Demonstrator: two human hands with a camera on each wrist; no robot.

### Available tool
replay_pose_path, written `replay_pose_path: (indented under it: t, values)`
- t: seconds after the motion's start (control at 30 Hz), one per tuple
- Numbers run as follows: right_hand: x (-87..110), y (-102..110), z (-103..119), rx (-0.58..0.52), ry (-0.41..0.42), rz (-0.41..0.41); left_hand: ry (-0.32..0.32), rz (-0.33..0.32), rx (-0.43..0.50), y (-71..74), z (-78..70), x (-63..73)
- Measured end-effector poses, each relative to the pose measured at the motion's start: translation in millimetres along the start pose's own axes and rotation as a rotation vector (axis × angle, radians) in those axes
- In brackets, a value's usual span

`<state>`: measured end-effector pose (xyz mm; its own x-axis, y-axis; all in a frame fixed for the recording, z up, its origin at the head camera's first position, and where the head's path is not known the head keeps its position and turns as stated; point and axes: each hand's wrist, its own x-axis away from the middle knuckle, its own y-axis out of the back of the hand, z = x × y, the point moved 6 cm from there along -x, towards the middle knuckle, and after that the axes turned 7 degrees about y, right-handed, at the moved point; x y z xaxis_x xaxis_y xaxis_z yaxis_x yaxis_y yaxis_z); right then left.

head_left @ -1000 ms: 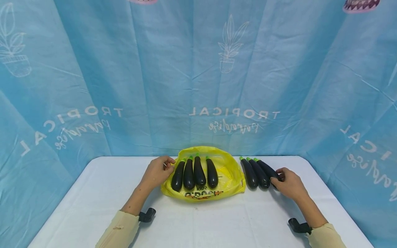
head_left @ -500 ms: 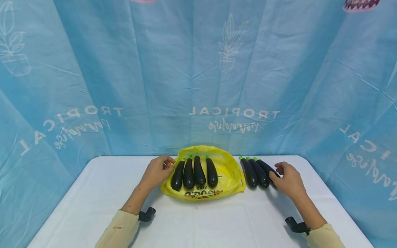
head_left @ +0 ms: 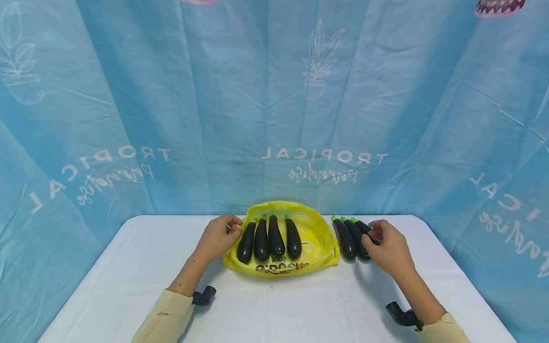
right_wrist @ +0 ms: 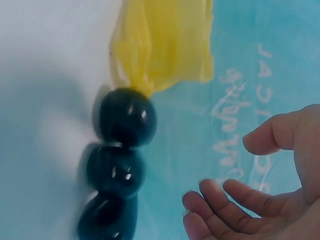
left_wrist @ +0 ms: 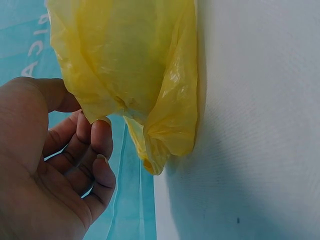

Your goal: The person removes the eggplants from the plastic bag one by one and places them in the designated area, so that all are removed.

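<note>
My left hand (head_left: 216,238) pinches the left edge of a yellow plastic bag (head_left: 317,247) between thumb and fingers; the left wrist view shows this grip on the bag's corner (left_wrist: 97,107). Several dark eggplants (head_left: 276,238) lie side by side on the spread bag, green stem ends away from me. Three more eggplants (head_left: 344,242) lie close together just right of it. Above the rightmost of these hovers my right hand (head_left: 389,247), partly covering it in the head view. In the right wrist view that hand (right_wrist: 260,195) holds nothing, its thumb and fingers apart, beside the eggplants' round ends (right_wrist: 125,117).
A white-covered table (head_left: 300,314) carries everything. Behind it hangs a blue printed curtain (head_left: 240,119), which also runs along both sides. A black wrist mount (head_left: 403,314) sits on the right forearm, another (head_left: 204,296) on the left.
My right hand has left the rightmost eggplant's near end and shifted left and slightly away from me, over the row. The left hand and the bag have stayed in place.
</note>
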<state>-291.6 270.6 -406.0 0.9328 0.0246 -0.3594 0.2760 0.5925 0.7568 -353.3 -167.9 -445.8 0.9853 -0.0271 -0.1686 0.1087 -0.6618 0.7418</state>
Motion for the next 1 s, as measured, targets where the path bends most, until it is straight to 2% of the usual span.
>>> replay_pose_path:
  t: [0.3, 0.53, 1.0]
  values:
    - [3.3, -12.6, 30.7, -0.068, 0.097, -0.011, 0.003, 0.0, -0.002, 0.6, -2.0, 2.1]
    - [1.8, -30.2, 54.9, -0.095, 0.166, -0.009, 0.001, 0.002, -0.003, 2.6, -1.7, 0.6]
    - [-1.5, -61.1, 90.6, -0.162, 0.224, 0.046, -0.007, 0.005, 0.014, 0.4, 1.3, -1.3]
